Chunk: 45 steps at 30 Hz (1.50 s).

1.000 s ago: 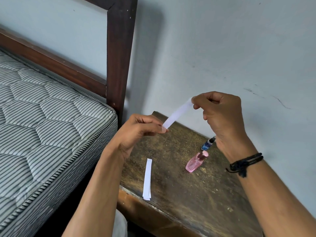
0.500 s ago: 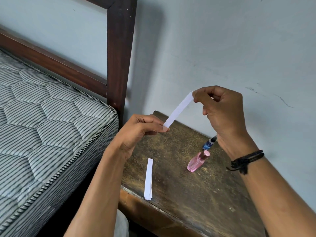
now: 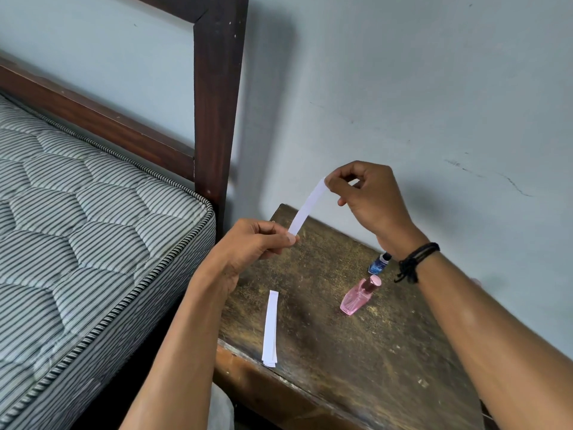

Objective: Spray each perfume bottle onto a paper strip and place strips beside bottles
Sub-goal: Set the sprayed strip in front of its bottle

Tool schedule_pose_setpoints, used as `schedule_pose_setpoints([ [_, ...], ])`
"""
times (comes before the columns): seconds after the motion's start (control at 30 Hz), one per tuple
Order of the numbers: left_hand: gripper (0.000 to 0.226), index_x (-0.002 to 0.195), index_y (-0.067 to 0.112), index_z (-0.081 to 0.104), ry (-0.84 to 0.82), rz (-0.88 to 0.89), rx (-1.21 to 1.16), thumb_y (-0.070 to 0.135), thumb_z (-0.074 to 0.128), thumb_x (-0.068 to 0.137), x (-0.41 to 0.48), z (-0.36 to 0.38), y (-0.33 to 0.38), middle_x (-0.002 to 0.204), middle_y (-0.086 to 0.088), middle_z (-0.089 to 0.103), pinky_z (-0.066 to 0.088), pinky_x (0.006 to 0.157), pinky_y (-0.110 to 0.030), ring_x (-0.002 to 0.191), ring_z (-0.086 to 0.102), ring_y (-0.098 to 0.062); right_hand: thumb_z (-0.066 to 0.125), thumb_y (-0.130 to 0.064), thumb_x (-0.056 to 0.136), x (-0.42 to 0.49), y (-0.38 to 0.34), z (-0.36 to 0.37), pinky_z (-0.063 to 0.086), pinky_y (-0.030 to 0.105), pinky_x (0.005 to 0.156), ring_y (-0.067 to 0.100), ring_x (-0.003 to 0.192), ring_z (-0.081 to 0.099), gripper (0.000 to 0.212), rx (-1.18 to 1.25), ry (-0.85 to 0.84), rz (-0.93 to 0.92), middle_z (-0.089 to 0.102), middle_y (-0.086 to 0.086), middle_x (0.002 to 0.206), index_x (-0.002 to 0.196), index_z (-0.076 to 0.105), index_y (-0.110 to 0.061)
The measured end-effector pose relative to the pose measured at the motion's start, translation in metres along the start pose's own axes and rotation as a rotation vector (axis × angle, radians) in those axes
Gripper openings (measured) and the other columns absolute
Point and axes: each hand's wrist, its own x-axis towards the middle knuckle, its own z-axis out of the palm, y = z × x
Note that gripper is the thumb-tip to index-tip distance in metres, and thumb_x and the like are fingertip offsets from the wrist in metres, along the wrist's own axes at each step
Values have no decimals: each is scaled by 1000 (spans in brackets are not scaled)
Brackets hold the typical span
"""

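A white paper strip (image 3: pixel 307 205) is stretched in the air above the wooden table (image 3: pixel 356 352). My left hand (image 3: pixel 257 243) pinches its lower end and my right hand (image 3: pixel 369 197) pinches its upper end. A pink perfume bottle (image 3: pixel 358 296) stands on the table below my right wrist. Just behind it stands a small blue bottle (image 3: pixel 379 264), partly hidden by my wrist. A small stack of white strips (image 3: pixel 270 328) lies near the table's front left edge.
A striped mattress (image 3: pixel 77 243) in a dark wooden bed frame (image 3: pixel 217 113) lies to the left, close against the table. A pale blue wall (image 3: pixel 434 103) runs right behind the table.
Both hands have lifted the strip slightly, the right end rising a little. The bottles and the strips on the table have not moved.
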Motion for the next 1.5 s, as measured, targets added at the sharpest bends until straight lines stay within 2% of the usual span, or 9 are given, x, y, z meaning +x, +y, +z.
schedule_pose_setpoints([
  [0.13,16,95,8,80,40,-38,0,20,79,84,4,-2,-5,92,-9,77,48,70,-20,77,62,-10,70,-17,92,6,16,11,46,19,59,5,60,65,7,-4,-77,49,74,-3,87,89,76,-16],
  [0.23,12,95,9,79,70,-55,15,15,77,86,8,-3,-9,89,-8,78,50,70,-20,74,65,-8,70,-14,93,10,27,14,51,19,58,6,61,66,6,15,-137,78,75,0,80,90,75,-12],
  [0.3,11,95,8,78,79,-60,29,12,77,86,10,-1,-12,84,-6,77,51,62,-15,66,65,-4,70,-10,94,14,34,15,54,20,59,7,61,67,6,36,-183,103,76,3,77,93,74,-6],
  [0.37,10,95,6,78,97,-69,40,12,76,86,13,3,-13,80,-5,77,48,59,-15,60,64,-2,70,-7,95,18,41,16,56,21,61,10,62,68,5,58,-224,126,76,5,75,95,73,-3],
  [0.57,3,90,3,76,209,-39,99,4,75,87,22,13,-24,72,-8,75,51,57,-17,58,62,-9,67,-5,96,35,57,22,55,23,59,15,65,68,4,29,-372,179,77,15,84,97,69,-2],
  [0.77,10,82,25,73,366,2,423,15,77,81,30,23,-36,65,10,74,60,79,-32,74,73,-9,64,-5,98,45,83,36,55,23,61,14,66,65,4,-110,-439,216,74,7,81,96,68,-5],
  [1.03,9,78,29,69,349,20,636,21,70,82,34,34,-41,74,9,73,59,79,-38,82,70,-16,64,-10,99,48,106,43,46,17,49,11,57,58,4,-201,-476,236,71,4,77,98,67,-8],
  [1.27,14,80,31,69,250,-14,762,17,65,81,42,34,-49,83,5,74,59,81,-39,87,69,-21,62,-13,100,46,119,56,47,18,51,12,62,59,5,-244,-506,272,68,3,78,100,67,-9],
  [1.5,15,91,40,70,198,-23,916,27,67,84,45,36,-52,101,5,72,56,89,-41,99,67,-25,62,-12,101,47,127,62,52,19,52,13,62,63,5,-211,-470,285,67,5,77,99,66,-10],
])
